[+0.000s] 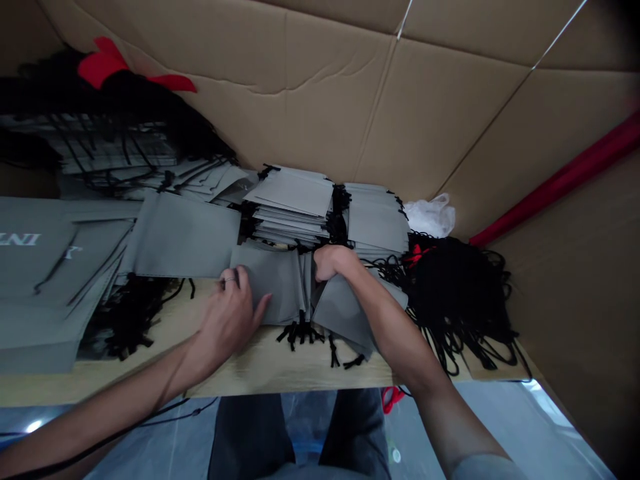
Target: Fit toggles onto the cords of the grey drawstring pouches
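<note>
Grey flat pouches with black cords lie in a row on the wooden table. My left hand (235, 307) rests at the left edge of one grey pouch (273, 283), thumb stretched out over its face and the other fingers bent. My right hand (333, 261) is curled at the top of the pouches just to the right, its fingertips hidden; it seems to grip a pouch edge there. Under my right forearm a tilted grey pouch (345, 310) leans, with black cord ends (303, 330) poking out below. A larger grey pouch (187, 237) lies left of my left hand.
Behind stand two stacks of grey pouches, a left stack (293, 193) and a right stack (377, 223). A heap of black cords (460, 293) lies at the right, near a clear plastic bag (433, 217). Cardboard walls (320, 100) enclose the wooden table (240, 370); more pouches pile up left.
</note>
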`<state>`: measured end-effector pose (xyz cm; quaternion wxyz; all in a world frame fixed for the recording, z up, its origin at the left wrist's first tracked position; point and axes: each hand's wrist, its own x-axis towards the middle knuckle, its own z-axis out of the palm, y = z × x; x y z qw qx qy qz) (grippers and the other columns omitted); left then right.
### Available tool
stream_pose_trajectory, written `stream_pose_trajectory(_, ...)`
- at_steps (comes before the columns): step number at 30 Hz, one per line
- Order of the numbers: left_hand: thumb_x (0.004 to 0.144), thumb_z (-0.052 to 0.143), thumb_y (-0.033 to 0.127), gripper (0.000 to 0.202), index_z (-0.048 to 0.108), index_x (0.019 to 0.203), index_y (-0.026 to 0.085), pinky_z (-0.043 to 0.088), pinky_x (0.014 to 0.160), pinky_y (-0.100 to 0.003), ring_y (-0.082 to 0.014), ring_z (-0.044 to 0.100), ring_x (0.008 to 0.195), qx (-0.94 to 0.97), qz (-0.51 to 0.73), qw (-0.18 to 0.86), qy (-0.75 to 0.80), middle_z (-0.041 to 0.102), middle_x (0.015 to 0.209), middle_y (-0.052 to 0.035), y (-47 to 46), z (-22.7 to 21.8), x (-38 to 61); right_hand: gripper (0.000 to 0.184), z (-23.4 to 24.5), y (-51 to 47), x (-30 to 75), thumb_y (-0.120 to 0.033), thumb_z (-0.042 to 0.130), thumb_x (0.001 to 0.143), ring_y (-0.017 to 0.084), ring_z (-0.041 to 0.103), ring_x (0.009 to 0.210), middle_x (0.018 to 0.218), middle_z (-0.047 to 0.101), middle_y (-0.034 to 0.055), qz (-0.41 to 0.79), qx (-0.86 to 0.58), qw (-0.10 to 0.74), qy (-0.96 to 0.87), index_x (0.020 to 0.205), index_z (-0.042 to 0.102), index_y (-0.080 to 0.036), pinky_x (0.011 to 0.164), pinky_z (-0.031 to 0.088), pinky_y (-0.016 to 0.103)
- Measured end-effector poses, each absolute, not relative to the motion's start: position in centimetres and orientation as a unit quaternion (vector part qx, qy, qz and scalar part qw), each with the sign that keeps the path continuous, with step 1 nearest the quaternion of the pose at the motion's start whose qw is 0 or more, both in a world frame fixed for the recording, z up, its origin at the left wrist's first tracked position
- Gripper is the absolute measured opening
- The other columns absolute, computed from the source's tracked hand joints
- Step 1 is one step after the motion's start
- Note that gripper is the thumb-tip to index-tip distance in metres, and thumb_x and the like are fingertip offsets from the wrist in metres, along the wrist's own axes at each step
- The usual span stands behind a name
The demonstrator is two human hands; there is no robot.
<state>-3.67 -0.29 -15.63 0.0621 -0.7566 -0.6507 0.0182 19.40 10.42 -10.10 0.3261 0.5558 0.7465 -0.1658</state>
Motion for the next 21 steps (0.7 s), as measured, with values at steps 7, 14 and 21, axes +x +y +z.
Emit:
stream_pose_trajectory(7, 0.116, 0.038, 0.059, 0.081, 0.042, 0.17, -0.003, 0.065, 0.087, -0.053, -0.0529, 0.072, 0.125, -0.754, 0.004, 0.045, -0.655, 0.065, 0.145, -0.0346, 0.4, -16.1, -4.7, 0.043, -9.8, 10.4, 19.4, -0.043, 0.08, 0.11, 0.03, 0.077, 0.126, 0.145, 0.074, 0.0142, -0.166, 0.546, 0.324, 0.754, 0.143, 0.073, -0.016, 0.107, 0.069, 0.051)
stream_pose_trajectory(14, 0.118, 0.03, 0.058, 0.083, 0.03, 0.179, 0.0, 0.064, 0.095, -0.054, -0.0469, 0.077, 0.122, -0.768, -0.015, -0.001, -0.64, 0.061, 0.159, -0.0332, 1.3, -17.1, -6.2, 0.045, -10.3, 10.6, 19.1, -0.042, 0.082, 0.11, 0.03, 0.077, 0.127, 0.146, 0.074, 0.0159, -0.164, 0.552, 0.32, 0.753, 0.144, 0.072, -0.015, 0.107, 0.068, 0.051)
stream_pose_trajectory(21, 0.118, 0.028, 0.061, 0.084, 0.027, 0.184, 0.009, 0.063, 0.104, -0.059, -0.0489, 0.075, 0.126, -0.771, -0.002, -0.038, -0.636, 0.051, 0.173, -0.0277, 2.3, -16.6, -6.3, 0.046, -10.5, 10.3, 18.4, -0.041, 0.082, 0.109, 0.03, 0.077, 0.127, 0.146, 0.073, 0.0166, -0.156, 0.554, 0.305, 0.759, 0.144, 0.072, -0.014, 0.107, 0.068, 0.05)
